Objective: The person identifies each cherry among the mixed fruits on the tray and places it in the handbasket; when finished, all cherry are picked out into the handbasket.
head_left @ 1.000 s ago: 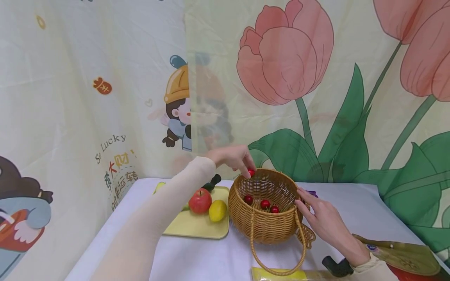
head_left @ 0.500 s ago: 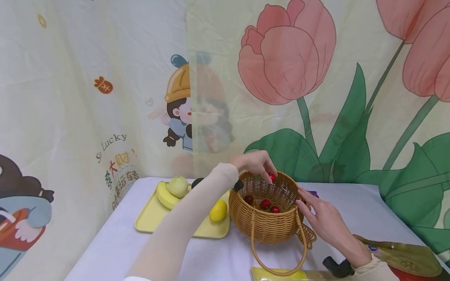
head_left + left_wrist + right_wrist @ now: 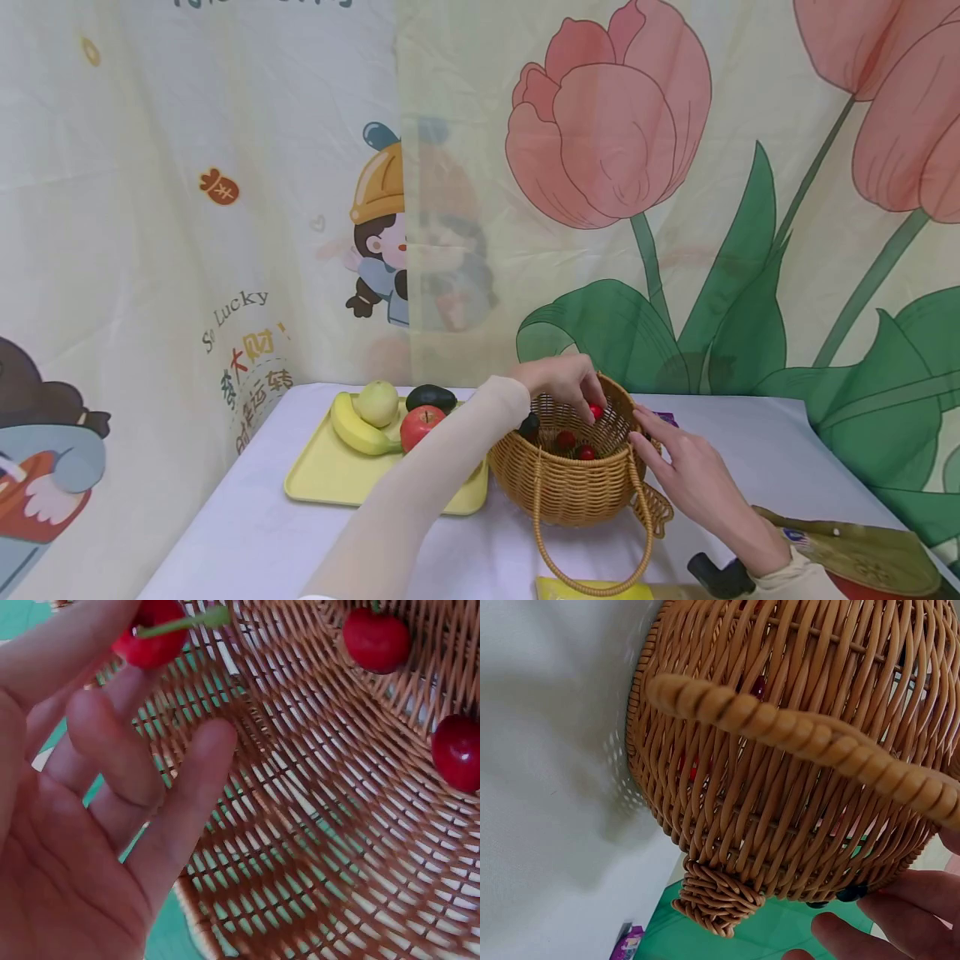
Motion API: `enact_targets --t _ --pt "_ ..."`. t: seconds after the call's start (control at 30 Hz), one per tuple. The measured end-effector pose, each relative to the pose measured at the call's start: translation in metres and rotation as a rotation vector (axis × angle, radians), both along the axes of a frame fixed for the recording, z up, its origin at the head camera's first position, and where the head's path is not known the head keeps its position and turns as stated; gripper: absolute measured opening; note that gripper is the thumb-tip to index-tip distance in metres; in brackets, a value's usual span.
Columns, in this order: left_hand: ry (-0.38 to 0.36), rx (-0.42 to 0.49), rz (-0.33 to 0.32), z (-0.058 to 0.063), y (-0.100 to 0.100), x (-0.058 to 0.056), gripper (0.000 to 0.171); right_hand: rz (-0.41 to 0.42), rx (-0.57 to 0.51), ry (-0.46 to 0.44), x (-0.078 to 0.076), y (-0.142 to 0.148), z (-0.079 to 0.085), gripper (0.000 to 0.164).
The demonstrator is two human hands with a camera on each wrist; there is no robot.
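Reaching into a brown wicker basket (image 3: 562, 496), my left hand (image 3: 567, 385) pinches a red cherry (image 3: 156, 646) between thumb and finger, its green stem pointing away from the palm. More cherries (image 3: 376, 640) lie deeper inside, below the held one. My right hand (image 3: 697, 479) touches the basket's right rim, its fingers nearly straight; in the right wrist view, fingertips (image 3: 911, 900) meet the rim beside small black beads. The basket's looped handle (image 3: 542, 552) hangs down in front, and a woven fin-like piece (image 3: 718, 896) sticks out from its side.
Left of the basket, a yellow tray (image 3: 318, 487) holds a banana (image 3: 358, 429), a pale green round fruit (image 3: 377, 403), a dark avocado-like fruit (image 3: 431, 398) and an apple (image 3: 420, 425). An olive bag (image 3: 862, 550) lies at right, a yellow packet (image 3: 596, 590) in front.
My left hand has moved right from the basket's left rim and down inside it, carrying the cherry. The right hand stays at the right rim.
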State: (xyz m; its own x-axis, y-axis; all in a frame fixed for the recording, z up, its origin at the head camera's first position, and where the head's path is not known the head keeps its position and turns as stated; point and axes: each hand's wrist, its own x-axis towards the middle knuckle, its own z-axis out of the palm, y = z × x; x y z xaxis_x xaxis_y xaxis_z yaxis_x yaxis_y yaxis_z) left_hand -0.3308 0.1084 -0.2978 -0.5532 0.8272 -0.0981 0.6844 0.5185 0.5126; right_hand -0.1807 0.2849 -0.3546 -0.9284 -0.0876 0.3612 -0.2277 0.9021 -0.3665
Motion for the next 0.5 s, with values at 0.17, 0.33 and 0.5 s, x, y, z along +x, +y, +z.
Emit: enact_targets --t 0.17,0.33,0.5 --pt "-0.028 -0.001 -0.025 -0.014 0.003 -0.003 0.034 0.004 -0.006 0.001 0.001 0.0 -0.001 0.058" --pt "-0.026 -0.008 -0.047 -0.017 0.004 -0.007 0.034 0.01 -0.007 0.013 0.001 0.001 -0.002 0.057" --pt "-0.044 -0.006 -0.032 -0.015 0.003 -0.006 0.034 0.009 -0.007 0.019 0.001 0.001 -0.001 0.056"
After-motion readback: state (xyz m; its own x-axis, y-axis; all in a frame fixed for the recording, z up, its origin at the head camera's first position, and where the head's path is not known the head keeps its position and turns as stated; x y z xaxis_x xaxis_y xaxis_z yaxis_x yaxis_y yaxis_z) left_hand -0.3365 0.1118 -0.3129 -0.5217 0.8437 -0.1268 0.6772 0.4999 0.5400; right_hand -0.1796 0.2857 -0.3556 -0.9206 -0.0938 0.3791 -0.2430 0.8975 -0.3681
